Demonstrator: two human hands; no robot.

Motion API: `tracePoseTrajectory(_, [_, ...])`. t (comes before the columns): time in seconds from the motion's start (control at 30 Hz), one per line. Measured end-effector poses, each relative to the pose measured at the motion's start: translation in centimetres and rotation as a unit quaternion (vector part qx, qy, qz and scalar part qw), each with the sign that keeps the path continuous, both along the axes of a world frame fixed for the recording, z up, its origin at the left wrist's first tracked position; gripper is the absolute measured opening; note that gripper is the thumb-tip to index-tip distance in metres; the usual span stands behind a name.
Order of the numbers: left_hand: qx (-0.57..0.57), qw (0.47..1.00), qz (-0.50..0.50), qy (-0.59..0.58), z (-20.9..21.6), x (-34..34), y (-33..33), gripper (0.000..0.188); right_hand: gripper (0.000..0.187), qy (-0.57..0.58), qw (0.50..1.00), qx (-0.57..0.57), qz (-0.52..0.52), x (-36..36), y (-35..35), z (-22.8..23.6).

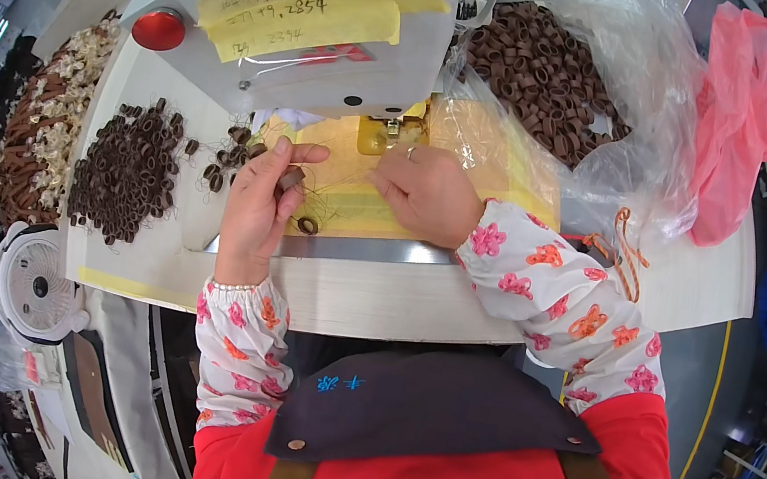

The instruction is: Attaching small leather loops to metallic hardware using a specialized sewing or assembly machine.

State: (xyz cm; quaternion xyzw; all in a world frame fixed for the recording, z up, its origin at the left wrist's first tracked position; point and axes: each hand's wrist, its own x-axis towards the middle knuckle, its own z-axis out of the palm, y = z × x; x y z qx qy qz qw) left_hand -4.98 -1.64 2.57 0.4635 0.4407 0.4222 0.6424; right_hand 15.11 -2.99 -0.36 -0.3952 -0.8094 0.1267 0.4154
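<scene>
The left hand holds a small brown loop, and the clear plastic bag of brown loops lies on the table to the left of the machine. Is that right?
Not quite: the head view shows the clear plastic bag of brown loops to the right of the machine. It does lie on the table, and the left hand holds a small brown loop.

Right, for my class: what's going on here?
A person is at a sewing machine. The left hand holds a small brown loop; the right hand is near the needle, its grip unclear. A pile of dark loops lies to the left, and more brown loops sit in a clear plastic bag to the right.
</scene>
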Motion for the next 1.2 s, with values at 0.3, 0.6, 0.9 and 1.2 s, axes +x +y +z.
tracePoseTrajectory(0.3, [0.159, 0.948, 0.057, 0.269, -0.4, -0.6, 0.1, 0.026, 0.015, -0.073, 0.992, -0.002, 0.106, -1.3, -1.5, 1.6])
tracePoseTrajectory(0.6, [0.218, 0.958, 0.060, 0.178, 0.5, -1.4, 0.0, 0.018, 0.013, 0.170, 0.944, -0.176, 0.221, -5.5, -4.0, 3.3])
tracePoseTrajectory(0.9, [0.345, 0.875, -0.255, 0.225, 2.2, -1.0, -2.0, 0.021, 0.015, 0.038, 0.956, -0.139, 0.257, -1.9, -4.9, 7.7])
tracePoseTrajectory(1.2, [0.374, 0.872, 0.202, 0.241, 6.1, -4.1, -0.1, 0.024, 0.012, -0.182, 0.907, 0.260, -0.277, 21.3, 4.0, 17.6])
